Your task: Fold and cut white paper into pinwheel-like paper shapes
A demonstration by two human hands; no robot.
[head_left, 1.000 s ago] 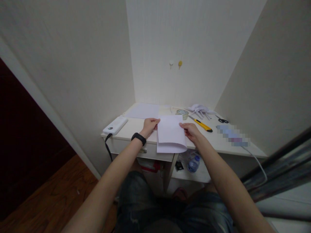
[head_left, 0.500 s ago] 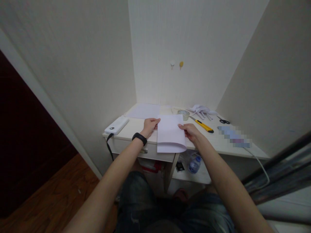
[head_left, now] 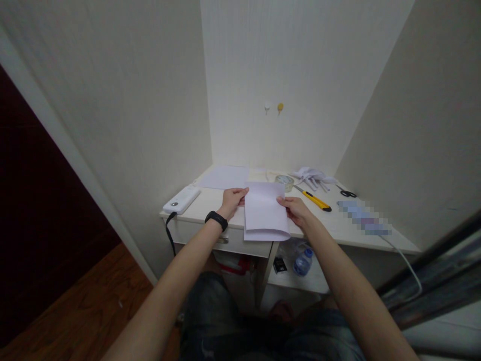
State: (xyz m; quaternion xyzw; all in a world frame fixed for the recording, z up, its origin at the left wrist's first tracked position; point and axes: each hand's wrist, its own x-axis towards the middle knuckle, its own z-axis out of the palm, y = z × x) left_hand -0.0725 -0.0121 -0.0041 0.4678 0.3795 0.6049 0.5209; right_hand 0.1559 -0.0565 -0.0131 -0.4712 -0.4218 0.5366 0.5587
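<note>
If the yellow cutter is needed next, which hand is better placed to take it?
Probably the right hand: the yellow cutter lies near it, while the left hand is across the doubled-over paper. Both hold the paper.

White desk (head_left: 208,200) — flat sheet (head_left: 224,177), tape roll (head_left: 288,186), yellow cutter (head_left: 316,200), scissors (head_left: 349,194)

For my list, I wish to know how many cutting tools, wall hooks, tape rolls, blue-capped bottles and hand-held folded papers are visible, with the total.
Cutting tools: 2 (yellow utility knife, black scissors)
Wall hooks: 2 (white hook, yellow hook)
Tape roll: 1
Blue-capped bottle: 1
Folded paper in left hand and right hand: 1
Total: 7
</note>
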